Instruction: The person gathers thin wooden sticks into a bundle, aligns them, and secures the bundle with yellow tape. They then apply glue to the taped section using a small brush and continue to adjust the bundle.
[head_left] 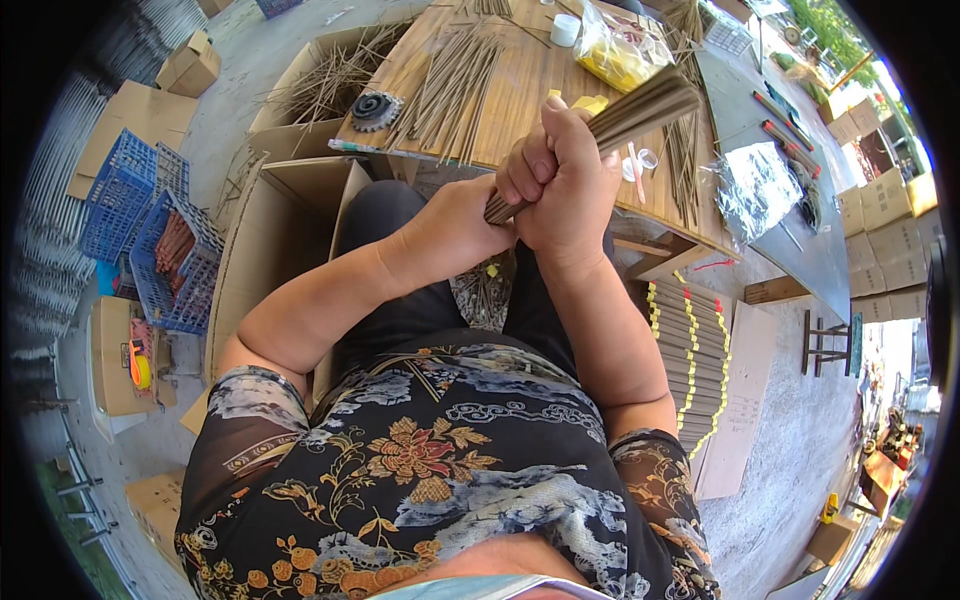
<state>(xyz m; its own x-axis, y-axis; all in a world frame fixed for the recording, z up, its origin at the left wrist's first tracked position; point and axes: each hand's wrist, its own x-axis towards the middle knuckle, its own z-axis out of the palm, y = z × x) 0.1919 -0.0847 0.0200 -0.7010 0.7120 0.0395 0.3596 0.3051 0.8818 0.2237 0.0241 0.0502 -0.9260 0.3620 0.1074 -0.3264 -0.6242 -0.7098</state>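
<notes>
A tight bundle of thin brown sticks [648, 110], like incense sticks, slants up to the right above my lap. My right hand [568, 185] wraps round its middle, thumb uppermost. Around the lower end closes my left hand [460, 218], whose fingers are mostly hidden; the two hands nearly touch. Loose sticks [450, 90] lie fanned out on the wooden table [540, 85] just beyond. Behind the bundle is a clear plastic bag with yellow contents [622, 50]. A white pen-like stick [636, 172] and a small clear round lid [648, 158] lie near my right hand.
A dark toothed wheel [376, 111] sits at the table's left corner. Cardboard boxes [285, 215] stand left of my legs, blue crates [180, 265] beyond. Yellow-banded stick bundles [690, 350] lie at right on cardboard. A grey table [770, 180] holds crumpled plastic and tools.
</notes>
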